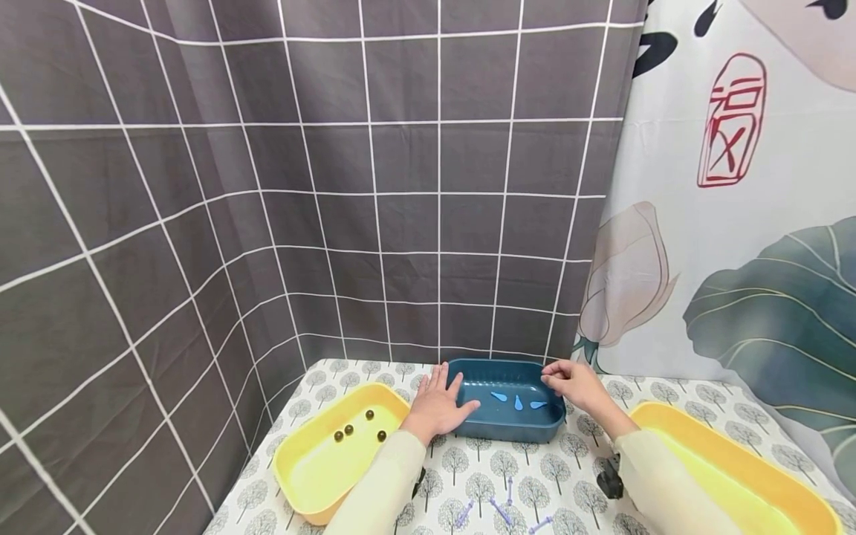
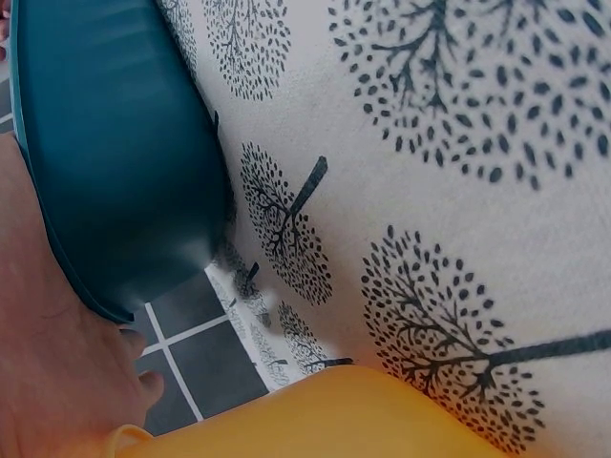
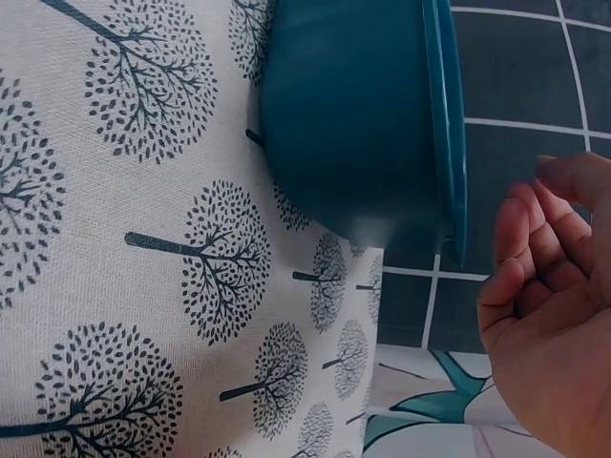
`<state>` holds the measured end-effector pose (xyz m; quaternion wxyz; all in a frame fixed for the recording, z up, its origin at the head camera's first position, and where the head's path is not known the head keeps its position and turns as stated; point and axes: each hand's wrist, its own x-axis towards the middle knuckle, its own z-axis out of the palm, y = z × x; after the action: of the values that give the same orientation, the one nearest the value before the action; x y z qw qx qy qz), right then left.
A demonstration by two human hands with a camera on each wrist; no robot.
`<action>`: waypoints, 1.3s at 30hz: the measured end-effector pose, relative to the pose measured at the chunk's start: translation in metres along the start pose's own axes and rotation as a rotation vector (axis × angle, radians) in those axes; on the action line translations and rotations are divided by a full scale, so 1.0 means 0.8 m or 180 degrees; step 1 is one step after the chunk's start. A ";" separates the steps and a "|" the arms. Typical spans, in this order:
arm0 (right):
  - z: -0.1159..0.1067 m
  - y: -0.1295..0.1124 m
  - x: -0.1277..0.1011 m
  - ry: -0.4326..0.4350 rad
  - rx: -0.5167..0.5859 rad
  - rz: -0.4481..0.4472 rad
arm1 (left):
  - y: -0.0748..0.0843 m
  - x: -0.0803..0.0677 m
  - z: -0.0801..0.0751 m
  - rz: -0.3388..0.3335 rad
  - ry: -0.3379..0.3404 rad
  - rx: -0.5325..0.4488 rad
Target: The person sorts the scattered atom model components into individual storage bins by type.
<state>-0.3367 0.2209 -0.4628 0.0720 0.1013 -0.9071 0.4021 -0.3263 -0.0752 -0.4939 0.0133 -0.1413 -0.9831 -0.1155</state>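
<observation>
A dark blue basin stands at the far side of the table. Three small light-blue, teardrop-shaped pieces lie on its floor. My left hand rests at the basin's left end, fingers spread and fairly straight. Above the right rim hovers my right hand, its fingers loosely bent and the thumb close to the fingertips. In the right wrist view this hand is beside the basin wall, apart from it, and nothing shows between the fingers.
To the left, a yellow basin holds several dark round balls. Another yellow basin is at the right, partly behind the right sleeve. Several small purple bone-shaped sticks lie on the tree-print cloth in front.
</observation>
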 end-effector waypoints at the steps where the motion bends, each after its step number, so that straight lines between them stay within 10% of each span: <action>1: -0.001 -0.001 -0.001 -0.0002 0.0014 -0.0004 | 0.000 0.000 0.000 -0.0001 0.0005 0.0009; 39: -0.009 -0.018 -0.102 -0.0617 0.0536 -0.0753 | -0.001 -0.002 -0.003 0.0045 -0.0036 0.0053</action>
<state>-0.2535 0.2271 -0.4647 0.0223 0.2514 -0.8546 0.4538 -0.3251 -0.0769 -0.4914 0.0097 -0.1487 -0.9831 -0.1064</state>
